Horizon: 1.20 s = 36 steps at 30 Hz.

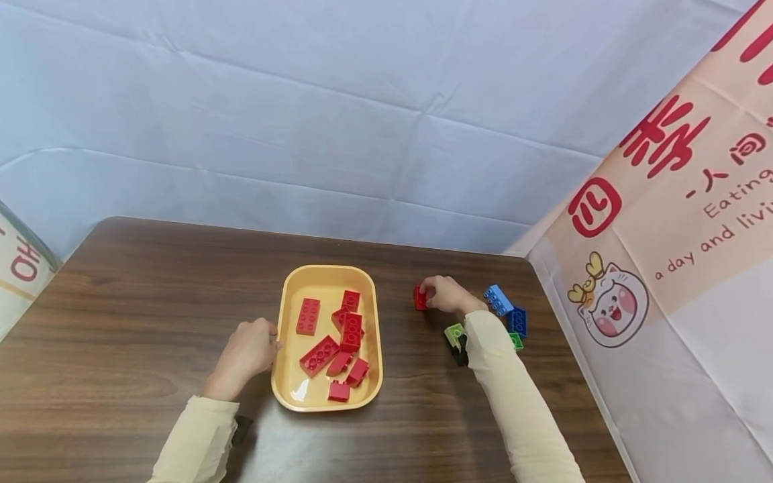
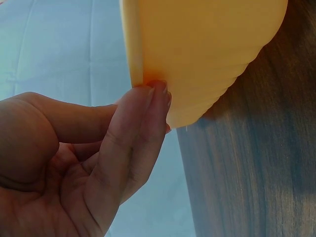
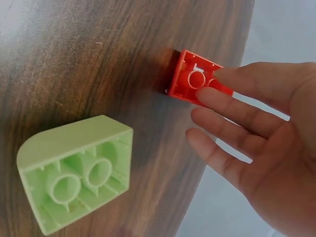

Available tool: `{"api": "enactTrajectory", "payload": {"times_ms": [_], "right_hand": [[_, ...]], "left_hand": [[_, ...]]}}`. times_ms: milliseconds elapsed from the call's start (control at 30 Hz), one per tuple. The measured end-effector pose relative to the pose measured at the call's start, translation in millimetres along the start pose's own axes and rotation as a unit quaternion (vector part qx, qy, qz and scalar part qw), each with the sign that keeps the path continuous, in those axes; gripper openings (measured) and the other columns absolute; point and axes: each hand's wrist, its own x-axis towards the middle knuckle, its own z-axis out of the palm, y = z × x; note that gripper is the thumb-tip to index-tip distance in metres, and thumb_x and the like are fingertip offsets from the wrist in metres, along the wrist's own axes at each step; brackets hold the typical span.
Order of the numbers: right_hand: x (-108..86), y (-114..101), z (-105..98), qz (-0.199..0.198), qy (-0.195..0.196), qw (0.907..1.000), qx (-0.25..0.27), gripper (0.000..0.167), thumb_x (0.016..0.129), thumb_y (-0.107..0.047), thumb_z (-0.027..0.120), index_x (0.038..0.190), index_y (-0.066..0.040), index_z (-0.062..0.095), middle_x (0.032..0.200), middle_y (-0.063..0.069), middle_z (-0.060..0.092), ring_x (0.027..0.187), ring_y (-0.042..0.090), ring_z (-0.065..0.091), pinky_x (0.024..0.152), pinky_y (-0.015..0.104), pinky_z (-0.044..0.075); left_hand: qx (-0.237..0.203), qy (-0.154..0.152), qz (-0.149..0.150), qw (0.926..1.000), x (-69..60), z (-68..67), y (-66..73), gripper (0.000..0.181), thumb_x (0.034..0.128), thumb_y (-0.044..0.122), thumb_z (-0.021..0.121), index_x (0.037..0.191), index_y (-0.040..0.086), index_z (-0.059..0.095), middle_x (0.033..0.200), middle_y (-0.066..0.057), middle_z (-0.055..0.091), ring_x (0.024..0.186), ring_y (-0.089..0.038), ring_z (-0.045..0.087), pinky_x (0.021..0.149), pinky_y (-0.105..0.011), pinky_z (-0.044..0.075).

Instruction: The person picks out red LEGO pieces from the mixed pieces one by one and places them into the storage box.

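My left hand [image 1: 244,352] holds the left rim of a yellow tray [image 1: 314,282]. In the left wrist view, thumb and fingers pinch the tray's edge [image 2: 134,54]. Several red bricks lie inside the tray, among them a studded one [image 1: 308,316] and another on top of others [image 1: 351,333]. To the tray's right, my right hand [image 1: 448,295] pinches a small red brick [image 3: 183,81] at one end between thumb and index finger. Its hollow underside faces the right wrist camera; the other fingers extend loosely beside it.
A light green brick [image 3: 79,168] with a rounded corner lies near my right wrist. Beyond the right forearm are a light blue brick [image 1: 498,300], a dark blue brick [image 1: 517,322] and a partly hidden green brick [image 1: 516,341]. Sheeting hangs behind the wooden table [image 1: 151,302].
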Motion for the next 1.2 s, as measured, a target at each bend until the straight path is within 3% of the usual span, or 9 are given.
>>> {"api": "enactTrajectory", "payload": {"times_ms": [167, 467, 867, 967, 1200], "right_hand": [[-1.4, -1.3, -4.9, -0.005, 0.009, 0.9999, -0.002, 0.019, 0.081, 0.003, 0.059, 0.1, 0.003, 0.06, 0.085, 0.011, 0.058, 0.072, 0.021, 0.05, 0.065, 0.031, 0.043], [0.7, -2.1, -4.7, -0.016, 0.033, 0.9993, -0.01, 0.024, 0.077, 0.005, 0.062, 0.101, 0.003, 0.058, 0.09, 0.015, 0.058, 0.081, 0.027, 0.052, 0.072, 0.039, 0.044], [3.3, 0.3, 8.6, 0.022, 0.04, 0.9989, 0.007, 0.048, 0.076, 0.001, 0.067, 0.121, 0.001, 0.05, 0.113, 0.022, 0.043, 0.096, 0.031, 0.048, 0.082, 0.041, 0.044], [5.0, -0.2, 9.6, 0.013, 0.048, 0.9988, 0.005, 0.054, 0.074, 0.002, 0.067, 0.125, 0.001, 0.048, 0.121, 0.026, 0.039, 0.103, 0.036, 0.047, 0.084, 0.045, 0.043], [8.2, 2.1, 15.2, -0.015, 0.024, 0.9995, -0.014, 0.058, 0.075, 0.003, 0.066, 0.129, 0.001, 0.045, 0.128, 0.028, 0.037, 0.112, 0.041, 0.042, 0.085, 0.048, 0.043]], "left_hand": [[0.011, 0.005, 0.009, 0.9999, 0.4, -0.8, 0.0, 0.021, 0.0843, 0.004, 0.06, 0.1, -0.01, 0.061, 0.068, -0.01, 0.056, 0.055, -0.017, 0.055, 0.05, -0.029, 0.045], [0.011, 0.008, 0.017, 0.9998, 0.5, -1.1, -1.3, 0.019, 0.0841, 0.003, 0.059, 0.098, -0.009, 0.062, 0.067, -0.009, 0.056, 0.056, -0.017, 0.055, 0.051, -0.03, 0.045], [-0.006, -0.003, 0.003, 1.0, 0.8, -0.5, -0.2, 0.023, 0.0849, 0.004, 0.06, 0.102, -0.011, 0.059, 0.066, -0.01, 0.055, 0.053, -0.015, 0.054, 0.049, -0.028, 0.045], [-0.005, -0.002, 0.004, 1.0, 0.5, -1.1, -0.3, 0.024, 0.085, 0.003, 0.059, 0.103, -0.012, 0.059, 0.068, -0.011, 0.056, 0.054, -0.016, 0.055, 0.05, -0.029, 0.046], [-0.008, -0.005, 0.002, 1.0, 0.1, -0.4, -0.2, 0.025, 0.0857, 0.004, 0.059, 0.106, -0.012, 0.058, 0.064, -0.009, 0.055, 0.052, -0.015, 0.054, 0.05, -0.028, 0.045]]}}
